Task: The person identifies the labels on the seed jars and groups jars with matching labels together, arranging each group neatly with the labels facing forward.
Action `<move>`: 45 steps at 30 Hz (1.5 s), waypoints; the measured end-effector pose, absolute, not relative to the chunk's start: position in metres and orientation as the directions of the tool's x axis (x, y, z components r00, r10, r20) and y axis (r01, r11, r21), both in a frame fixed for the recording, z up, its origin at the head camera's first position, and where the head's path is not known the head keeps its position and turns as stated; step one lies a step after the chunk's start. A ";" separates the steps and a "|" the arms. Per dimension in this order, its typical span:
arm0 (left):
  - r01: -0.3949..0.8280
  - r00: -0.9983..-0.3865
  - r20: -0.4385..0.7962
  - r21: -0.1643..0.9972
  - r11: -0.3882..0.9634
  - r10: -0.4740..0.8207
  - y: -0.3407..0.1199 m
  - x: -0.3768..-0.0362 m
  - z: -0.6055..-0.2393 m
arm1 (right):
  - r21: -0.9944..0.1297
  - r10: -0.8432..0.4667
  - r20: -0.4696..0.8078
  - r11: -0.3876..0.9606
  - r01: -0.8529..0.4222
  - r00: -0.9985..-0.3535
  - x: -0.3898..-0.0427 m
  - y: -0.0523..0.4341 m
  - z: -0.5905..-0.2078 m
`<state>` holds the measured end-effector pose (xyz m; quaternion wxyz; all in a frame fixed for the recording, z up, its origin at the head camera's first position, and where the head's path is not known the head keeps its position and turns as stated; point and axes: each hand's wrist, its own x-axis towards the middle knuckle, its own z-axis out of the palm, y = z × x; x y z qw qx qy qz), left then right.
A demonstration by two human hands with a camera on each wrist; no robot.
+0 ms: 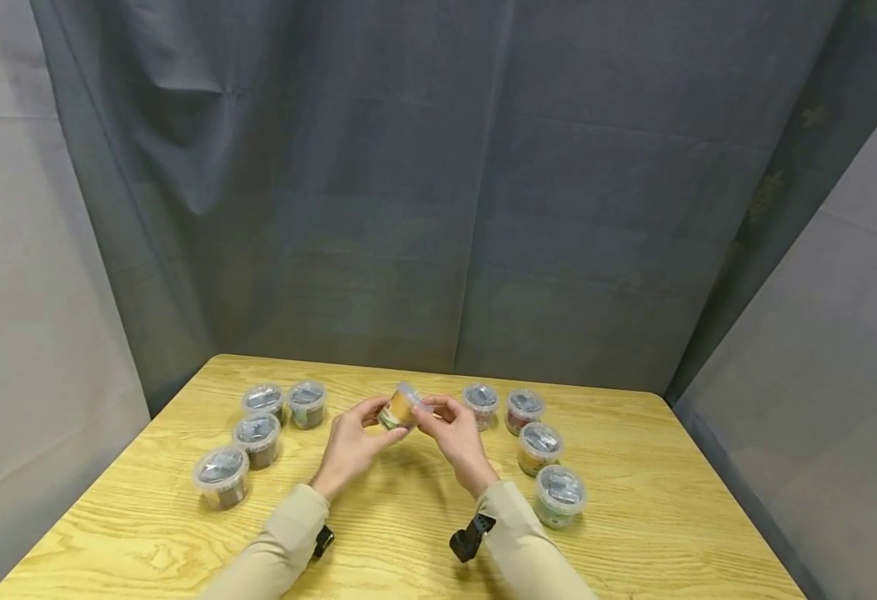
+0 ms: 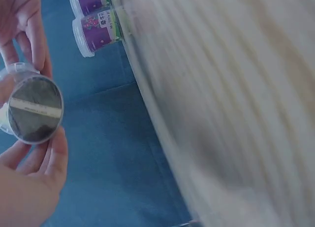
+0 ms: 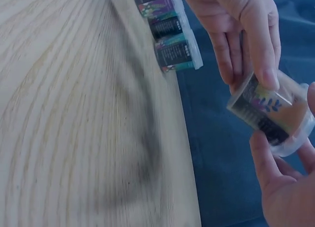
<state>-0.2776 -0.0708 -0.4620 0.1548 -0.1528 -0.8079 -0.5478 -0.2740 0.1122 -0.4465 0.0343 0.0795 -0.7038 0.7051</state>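
Observation:
Both hands hold one small clear jar (image 1: 399,407) with yellow-orange contents, tilted, above the middle of the wooden table (image 1: 408,542). My left hand (image 1: 375,422) grips its base end with thumb and fingers. My right hand (image 1: 429,414) pinches the lid end. In the left wrist view the jar's round flat end (image 2: 35,109) faces the camera, with left fingers (image 2: 47,160) under it and right fingers (image 2: 29,35) above. The right wrist view shows the jar's labelled side (image 3: 268,111) between the left fingers (image 3: 256,45) and the right fingers (image 3: 268,163).
Several lidded jars stand left of the hands, the nearest (image 1: 307,403) by the left hand and one (image 1: 221,477) near the front. Several more stand to the right (image 1: 539,447). A grey curtain (image 1: 446,208) hangs behind the table's far edge.

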 end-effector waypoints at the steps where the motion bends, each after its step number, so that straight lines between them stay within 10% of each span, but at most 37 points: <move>1: 0.428 -0.898 0.433 0.824 0.370 0.075 -0.069 -0.277 -0.461 | -0.987 -0.042 0.160 -0.014 -0.160 -0.986 -0.273 0.111 -0.445; 15: 0.366 -0.922 0.323 0.907 0.209 0.216 -0.073 -0.277 -0.461 | -0.977 -0.045 0.151 -0.161 -0.142 -0.988 -0.278 0.126 -0.451; 45: 0.485 -0.874 0.433 0.769 0.415 0.219 -0.055 -0.277 -0.459 | -0.990 0.040 0.087 -0.103 -0.091 -0.995 -0.272 0.136 -0.442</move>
